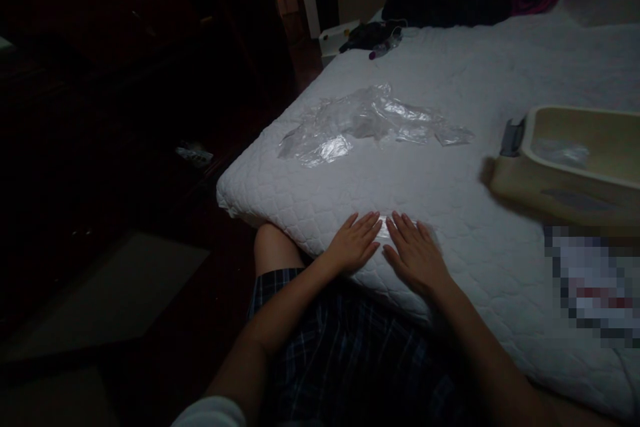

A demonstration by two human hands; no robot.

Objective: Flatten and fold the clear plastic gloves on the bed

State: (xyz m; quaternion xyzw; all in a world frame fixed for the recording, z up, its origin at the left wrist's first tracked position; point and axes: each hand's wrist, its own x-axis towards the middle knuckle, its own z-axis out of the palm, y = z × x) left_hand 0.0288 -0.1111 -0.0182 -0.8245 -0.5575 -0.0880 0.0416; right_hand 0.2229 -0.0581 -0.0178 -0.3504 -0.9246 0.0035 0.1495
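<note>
Plastic piece [384,228] lies flat under your right hand [414,250]

Location: near edge of the white quilted bed [280,190], just in front of your lap. Your right hand covers much of the piece, back of the hand up. Your left hand [356,241] is flat beside it, fingertips at the left edge. Fingers on both are extended, slightly spread, grasping nothing. Beyond: crumpled clear sheeting [360,127], well apart from you. To the right: cream bin [535,180], clear film [560,151] inside. Dim light; piece's full outline unreadable.
</note>
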